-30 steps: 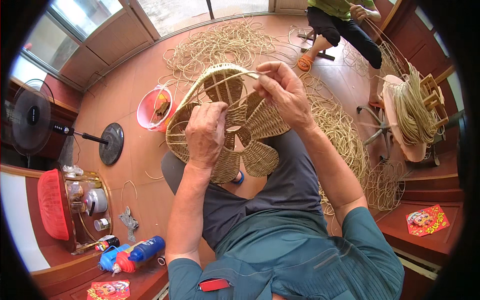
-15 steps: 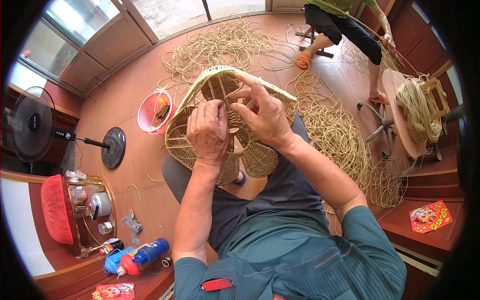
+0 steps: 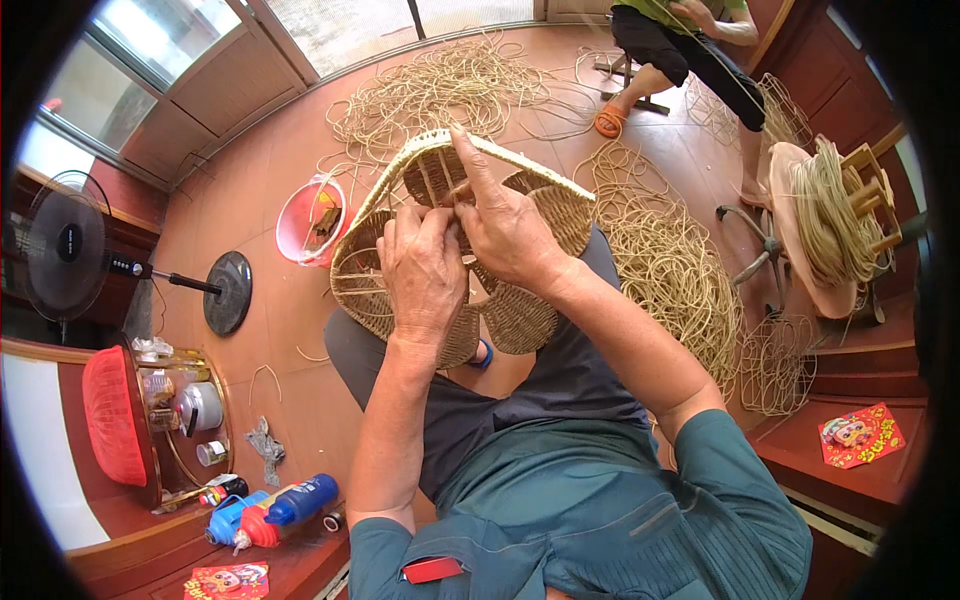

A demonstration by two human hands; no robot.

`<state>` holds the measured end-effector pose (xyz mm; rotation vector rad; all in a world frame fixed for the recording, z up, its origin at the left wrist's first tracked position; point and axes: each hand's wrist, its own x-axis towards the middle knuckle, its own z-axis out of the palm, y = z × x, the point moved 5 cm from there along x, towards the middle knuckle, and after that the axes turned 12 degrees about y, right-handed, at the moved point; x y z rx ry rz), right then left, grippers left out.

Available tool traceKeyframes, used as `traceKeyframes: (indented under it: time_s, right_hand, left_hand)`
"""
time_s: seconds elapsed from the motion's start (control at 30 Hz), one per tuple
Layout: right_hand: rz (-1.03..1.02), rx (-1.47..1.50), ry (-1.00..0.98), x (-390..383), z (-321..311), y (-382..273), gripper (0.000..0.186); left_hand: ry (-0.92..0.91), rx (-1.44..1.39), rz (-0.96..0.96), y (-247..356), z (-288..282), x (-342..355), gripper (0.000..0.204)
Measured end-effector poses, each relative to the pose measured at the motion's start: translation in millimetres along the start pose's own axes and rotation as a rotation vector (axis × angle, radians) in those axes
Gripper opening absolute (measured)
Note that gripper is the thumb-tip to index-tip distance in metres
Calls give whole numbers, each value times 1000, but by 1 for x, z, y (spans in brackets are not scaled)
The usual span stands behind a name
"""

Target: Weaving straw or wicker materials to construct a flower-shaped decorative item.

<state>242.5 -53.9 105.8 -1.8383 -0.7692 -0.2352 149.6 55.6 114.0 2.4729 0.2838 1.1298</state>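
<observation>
A tan woven straw-cord basket [image 3: 518, 318] with petal-shaped panels and a pale braided rim rests across my lap. Pale cords [image 3: 433, 178] run lengthwise over its far panel. My left hand [image 3: 425, 268] is closed, its fingertips pinched at the inner weave near those cords. Right beside it, my right hand [image 3: 508, 232] has its thumb and bent fingers pressed at the same place, while its index finger stretches out to the far rim. The exact strand between the fingertips is hidden by the hands.
Loose cord heaps [image 3: 668, 270] lie right and far ahead. A pink bucket [image 3: 290, 228] stands left of the basket, a fan [image 3: 228, 292] farther left. A co-worker [image 3: 650, 60] sits at far right near a cord reel [image 3: 835, 215]. Flasks [image 3: 305, 498] lie at lower left.
My right hand has shifted slightly left, its fingers closing in against my left hand, and its index finger has straightened toward the rim. The co-worker's hand has risen, and the cord reel has turned.
</observation>
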Motion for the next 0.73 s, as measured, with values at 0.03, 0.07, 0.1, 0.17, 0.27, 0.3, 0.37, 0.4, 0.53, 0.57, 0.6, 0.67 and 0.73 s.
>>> traceKeyframes:
  time_s: [0.03, 0.07, 0.1, 0.17, 0.27, 0.3, 0.37, 0.4, 0.53, 0.57, 0.6, 0.67, 0.73]
  right_hand:
    - [12, 15, -15, 0, 1, 0, 89]
    - [9, 16, -20, 0, 2, -1, 89]
    - [-42, 10, 12, -1, 1, -4, 89]
    - [-96, 1, 42, -3, 0, -6, 89]
    - [-148, -94, 116, -10, -7, -10, 84]
    - [-31, 61, 123, -13, -10, -7, 79]
    - [297, 516, 90, -16, -9, 8, 68]
    - [297, 513, 89, -14, -15, 11, 68]
    - [553, 885, -12, -10, -54, 29, 67]
    - [586, 841, 27, -8, -68, 41, 66]
    - [617, 787, 73, -6, -89, 55, 65]
    - [567, 765, 152, -3, -148, 104, 62]
    - [571, 720, 261, -8, -185, 122, 70]
  left_hand:
    - [3, 2, -3, -1, 0, -1, 14]
    - [23, -13, -5, -3, 1, -2, 14]
    - [45, -27, -7, -3, 0, -3, 14]
    - [75, -47, -17, -2, -1, -4, 13]
    - [113, -66, -42, -4, -1, -7, 12]
    - [119, -67, -58, -5, 0, -8, 14]
    - [147, -55, 14, 2, 1, -7, 16]
    - [175, -44, 89, 8, 2, -7, 17]
    - [158, -53, 293, 25, 13, -3, 20]
    - [113, -49, 279, 21, 20, -3, 21]
    - [119, -57, 278, 22, 22, -2, 21]
    - [95, -60, 262, 24, 29, 2, 20]
    - [93, -77, 226, 21, 32, 3, 19]
